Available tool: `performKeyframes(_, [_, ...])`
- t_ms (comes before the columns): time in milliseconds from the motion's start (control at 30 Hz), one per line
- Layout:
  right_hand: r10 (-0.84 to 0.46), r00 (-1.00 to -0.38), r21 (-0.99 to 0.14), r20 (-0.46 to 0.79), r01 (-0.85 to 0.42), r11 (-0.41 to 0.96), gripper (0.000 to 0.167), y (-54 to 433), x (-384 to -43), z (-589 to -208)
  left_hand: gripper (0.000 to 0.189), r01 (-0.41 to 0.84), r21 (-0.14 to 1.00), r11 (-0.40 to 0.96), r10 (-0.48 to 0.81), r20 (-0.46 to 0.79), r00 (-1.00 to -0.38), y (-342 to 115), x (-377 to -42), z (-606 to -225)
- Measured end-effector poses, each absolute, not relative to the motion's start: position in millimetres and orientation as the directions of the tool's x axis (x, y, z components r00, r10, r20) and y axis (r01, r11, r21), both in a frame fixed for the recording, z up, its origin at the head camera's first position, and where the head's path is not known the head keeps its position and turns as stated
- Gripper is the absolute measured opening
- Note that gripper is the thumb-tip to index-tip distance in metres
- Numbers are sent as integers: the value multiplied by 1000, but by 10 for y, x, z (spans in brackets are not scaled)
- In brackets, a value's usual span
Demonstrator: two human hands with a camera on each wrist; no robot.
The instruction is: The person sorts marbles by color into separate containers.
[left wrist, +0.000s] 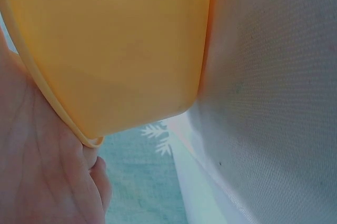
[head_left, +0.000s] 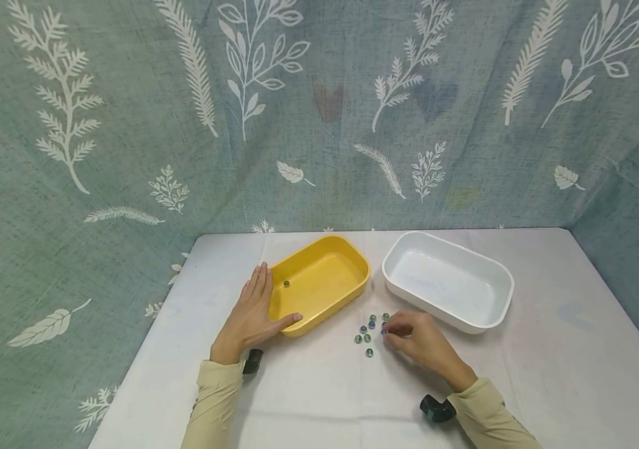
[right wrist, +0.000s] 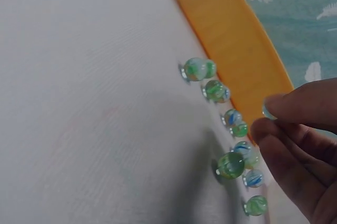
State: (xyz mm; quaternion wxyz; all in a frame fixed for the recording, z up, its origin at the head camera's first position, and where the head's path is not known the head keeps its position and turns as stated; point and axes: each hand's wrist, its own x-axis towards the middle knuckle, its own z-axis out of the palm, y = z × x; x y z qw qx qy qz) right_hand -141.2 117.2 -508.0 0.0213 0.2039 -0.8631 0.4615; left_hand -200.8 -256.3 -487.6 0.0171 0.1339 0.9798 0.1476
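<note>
My left hand (head_left: 248, 318) rests on the left end of a yellow tray (head_left: 319, 321), its fingers straight along the rim and its thumb spread over the near edge. In the left wrist view, the palm (left wrist: 47, 166) lies against the tray's rim. A single marble (head_left: 287, 284) sits inside the tray. My right hand (head_left: 422, 343) pinches a glass marble (right wrist: 267, 111) between thumb and fingertips, mostly hidden by them. Several green and blue glass marbles (head_left: 367, 338) lie loose on the table beside that hand.
A white tray (head_left: 448, 285) stands to the right of the yellow one, behind my right hand. Everything is on a table with a white cloth (head_left: 308, 399). A leaf-patterned green curtain (head_left: 330, 174) hangs along the back and sides.
</note>
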Motion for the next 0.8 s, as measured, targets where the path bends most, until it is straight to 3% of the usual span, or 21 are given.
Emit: performKeyframes(800, [-260,-941,-885,216,-302,355,11,1131,-1655,-4657,126,262,288,921,274,-1,-962,-2573,-2022,-4886])
